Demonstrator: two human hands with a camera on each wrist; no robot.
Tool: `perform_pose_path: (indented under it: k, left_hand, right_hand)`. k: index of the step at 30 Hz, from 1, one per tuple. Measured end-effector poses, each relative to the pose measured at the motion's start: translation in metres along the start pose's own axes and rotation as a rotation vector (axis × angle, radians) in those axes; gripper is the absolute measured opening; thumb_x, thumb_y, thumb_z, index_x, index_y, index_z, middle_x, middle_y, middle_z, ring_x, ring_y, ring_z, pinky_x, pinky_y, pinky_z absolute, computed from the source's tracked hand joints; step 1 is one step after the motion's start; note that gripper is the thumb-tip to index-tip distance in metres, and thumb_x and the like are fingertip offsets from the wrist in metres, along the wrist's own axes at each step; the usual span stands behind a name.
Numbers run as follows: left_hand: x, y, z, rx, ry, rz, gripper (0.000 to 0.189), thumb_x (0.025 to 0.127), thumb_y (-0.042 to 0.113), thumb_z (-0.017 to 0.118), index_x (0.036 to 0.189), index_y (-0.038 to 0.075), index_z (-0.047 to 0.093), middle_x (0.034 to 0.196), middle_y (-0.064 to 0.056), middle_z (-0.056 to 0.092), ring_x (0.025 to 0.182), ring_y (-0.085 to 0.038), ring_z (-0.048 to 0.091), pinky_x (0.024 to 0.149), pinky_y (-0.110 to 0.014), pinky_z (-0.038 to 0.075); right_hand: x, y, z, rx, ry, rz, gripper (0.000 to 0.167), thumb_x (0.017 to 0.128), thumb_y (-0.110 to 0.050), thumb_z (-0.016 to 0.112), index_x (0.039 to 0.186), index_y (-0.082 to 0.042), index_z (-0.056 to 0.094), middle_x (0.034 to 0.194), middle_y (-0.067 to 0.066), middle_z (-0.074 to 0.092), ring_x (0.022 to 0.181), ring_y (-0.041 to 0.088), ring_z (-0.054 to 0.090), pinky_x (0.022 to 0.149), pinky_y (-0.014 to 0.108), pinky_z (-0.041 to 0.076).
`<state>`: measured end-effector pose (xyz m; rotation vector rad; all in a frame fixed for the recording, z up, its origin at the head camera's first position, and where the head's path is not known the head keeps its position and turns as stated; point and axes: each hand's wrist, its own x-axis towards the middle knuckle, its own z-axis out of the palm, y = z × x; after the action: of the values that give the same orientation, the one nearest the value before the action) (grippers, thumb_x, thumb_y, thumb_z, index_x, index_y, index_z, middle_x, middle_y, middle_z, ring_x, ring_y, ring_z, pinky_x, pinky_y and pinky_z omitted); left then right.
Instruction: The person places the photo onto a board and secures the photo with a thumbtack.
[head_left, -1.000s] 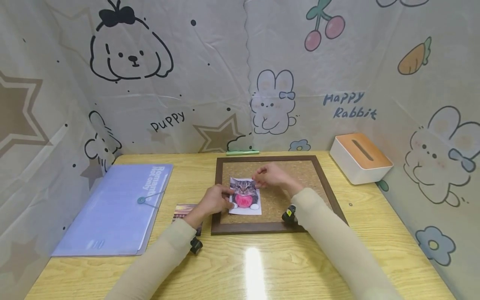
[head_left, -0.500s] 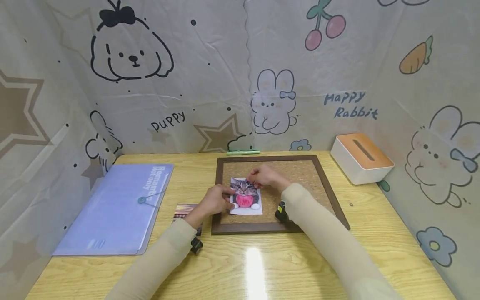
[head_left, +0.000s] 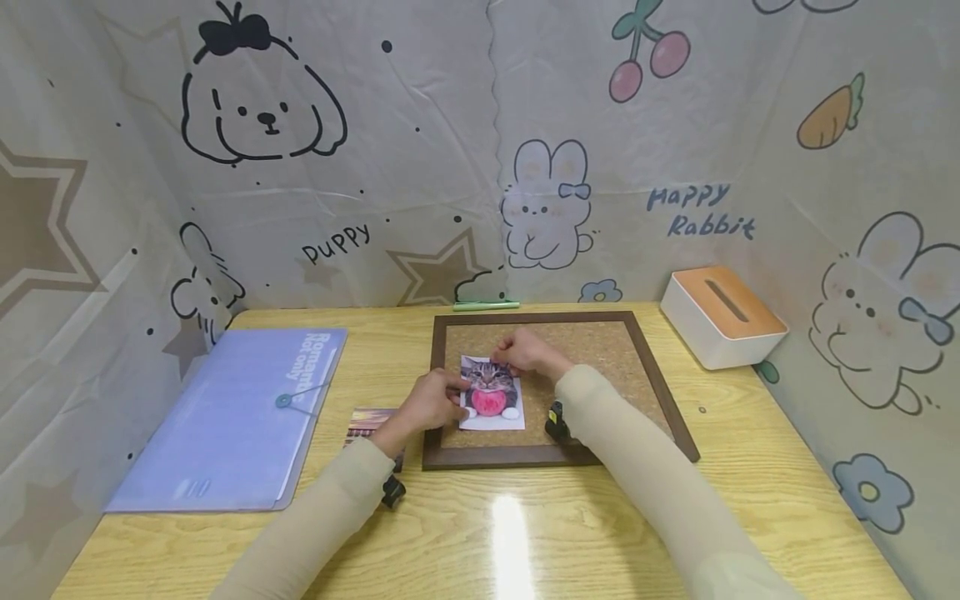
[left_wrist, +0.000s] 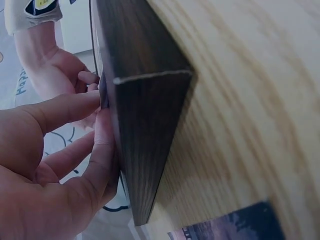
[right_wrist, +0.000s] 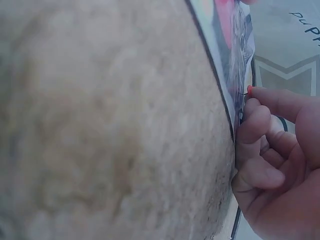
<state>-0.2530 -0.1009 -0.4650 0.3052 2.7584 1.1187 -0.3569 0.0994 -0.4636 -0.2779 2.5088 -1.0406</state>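
A photo print of a cat with a pink round thing lies on the left part of a framed cork board. My left hand presses its fingertips on the photo's left edge, also visible in the left wrist view. My right hand is at the photo's top edge. In the right wrist view its fingers pinch a red-headed push pin, whose thin needle points toward the photo. Whether the needle touches the paper I cannot tell.
Left of the board lies another photo, partly under my left forearm. A lilac document folder rests at the far left. A green pen-like stick lies behind the board. A white tissue box with an orange top stands at the back right.
My right hand has shifted left along the photo's top edge, from its right corner toward the middle, mostly in the first half second. The left hand has stayed in place on the photo.
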Motion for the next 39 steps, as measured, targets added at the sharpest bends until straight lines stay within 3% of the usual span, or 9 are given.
perform_pose_path:
  k: [11,28,39]
  left_hand:
    - [-0.0002,0.0018,-0.0007,0.063,-0.002,0.029,0.048,0.073,0.004,0.084,0.119,0.001,0.072,0.118,-0.017,0.065,0.104,-0.026,0.06,0.095,-0.043,0.052]
    - [0.0005,0.0033,-0.0031,0.07,-0.022,0.026,0.048,0.073,0.004,0.084,0.119,0.003,0.072,0.123,-0.018,0.063,0.111,-0.028,0.058,0.099,-0.045,0.05]
    - [0.001,0.0041,-0.0028,0.112,-0.035,0.02,0.05,0.071,0.005,0.085,0.119,0.002,0.072,0.121,-0.018,0.064,0.107,-0.028,0.058,0.096,-0.044,0.051]
  right_hand:
    - [0.0025,-0.0001,0.0008,0.036,0.023,0.044,0.022,0.095,-0.019,0.066,0.076,-0.011,0.062,0.067,-0.002,0.056,0.053,0.006,0.049,0.048,0.018,0.04]
    - [0.0046,-0.0031,0.0031,0.03,0.045,0.076,0.012,0.094,-0.016,0.068,0.086,-0.007,0.068,0.077,0.001,0.061,0.056,0.007,0.051,0.05,0.018,0.044]
    - [0.0023,-0.0012,-0.0006,0.008,0.025,0.041,0.013,0.096,-0.016,0.064,0.092,-0.007,0.07,0.075,0.001,0.061,0.058,0.009,0.055,0.051,0.019,0.043]
